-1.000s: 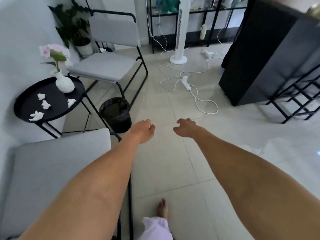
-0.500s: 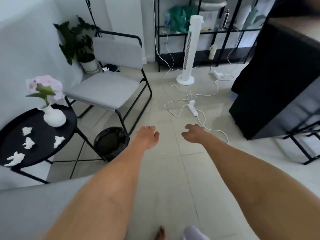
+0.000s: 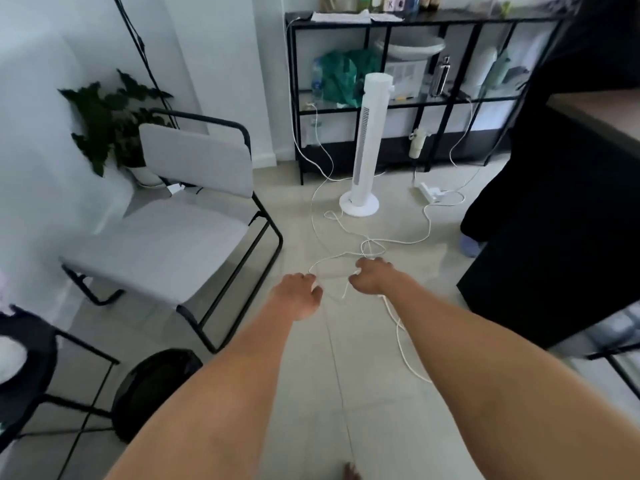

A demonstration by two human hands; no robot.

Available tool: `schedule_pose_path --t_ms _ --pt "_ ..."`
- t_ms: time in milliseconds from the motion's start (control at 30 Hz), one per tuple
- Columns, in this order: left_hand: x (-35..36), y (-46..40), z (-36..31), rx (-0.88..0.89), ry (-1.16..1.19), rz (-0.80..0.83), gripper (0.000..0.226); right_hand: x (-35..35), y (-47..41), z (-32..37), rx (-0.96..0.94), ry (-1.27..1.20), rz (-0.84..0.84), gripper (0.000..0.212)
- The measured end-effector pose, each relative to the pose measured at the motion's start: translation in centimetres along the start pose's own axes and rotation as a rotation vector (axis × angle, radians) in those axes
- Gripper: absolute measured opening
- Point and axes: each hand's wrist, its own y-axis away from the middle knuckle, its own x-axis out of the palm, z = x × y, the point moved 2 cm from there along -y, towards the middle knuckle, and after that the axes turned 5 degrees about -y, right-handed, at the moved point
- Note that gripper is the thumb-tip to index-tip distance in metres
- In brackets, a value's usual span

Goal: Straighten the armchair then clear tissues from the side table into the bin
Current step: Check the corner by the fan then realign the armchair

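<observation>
A grey-cushioned armchair [image 3: 166, 237] with a black metal frame stands at the left, turned at an angle to the wall. Both my arms reach forward over the floor. My left hand [image 3: 298, 296] hovers just right of the chair's front corner, fingers loosely curled and holding nothing. My right hand [image 3: 375, 277] is beside it, also empty with curled fingers. The black round side table [image 3: 31, 344] shows only its edge at the far left, and the tissues on it are out of view. The black bin [image 3: 152, 382] stands on the floor below the chair, partly behind my left forearm.
White cables [image 3: 367, 247] trail across the tiled floor under my hands to a white tower fan [image 3: 369, 147]. A black shelving unit [image 3: 415, 98] lines the back wall. A potted plant [image 3: 107, 123] stands behind the chair. A tall dark cabinet [image 3: 554, 220] blocks the right.
The view has tilted up and moved forward: the side table and tissues slid out at the left, the second chair at the bottom left is gone, and my hands are nearer the armchair.
</observation>
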Motion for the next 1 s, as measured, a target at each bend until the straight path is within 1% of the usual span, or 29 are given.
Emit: schedule_pose_path --t_ms 67,167,267,400,500,567,733,900,1000 --pt "-1.5 -3.4 0.3 -0.02 0.031 -0.006 0.051 -2.4 -3.9 0.7 -0.023 0.015 -0.016 0.056" --pt "-3.8 -8.2 1.8 -0.09 0.012 0.029 0.053 -4.7 -9.1 3.0 -0.054 0.03 0.029 0.056" --pt "-5.7 -13.3 3.3 -0.114 0.015 0.063 0.054 -6.2 -14.1 4.9 -0.067 0.038 0.065 0.056" --pt "-9.4 -22.0 5.3 -0.095 0.014 0.002 0.053 -8.9 -21.9 8.1 -0.078 0.033 0.053 0.055" --pt "-12.5 -28.4 7.2 -0.142 0.115 0.032 0.055 -10.8 -27.9 10.8 -0.055 0.056 0.075 0.054" --pt "-13.9 -31.0 7.9 -0.16 0.158 0.038 0.055 -11.5 -30.4 11.8 -0.054 0.068 0.093 0.054" --pt "-18.8 -39.7 9.0 -0.089 0.119 0.058 0.05 -15.2 -38.9 14.6 -0.067 0.035 0.08 0.052" --pt "-21.2 -49.6 10.3 -0.113 0.18 0.064 0.052 -19.2 -48.3 15.3 -0.047 0.035 0.078 0.051" --pt "-23.8 -56.9 11.2 -0.121 0.138 0.046 0.052 -22.6 -55.5 16.5 -0.052 0.044 0.078 0.051"
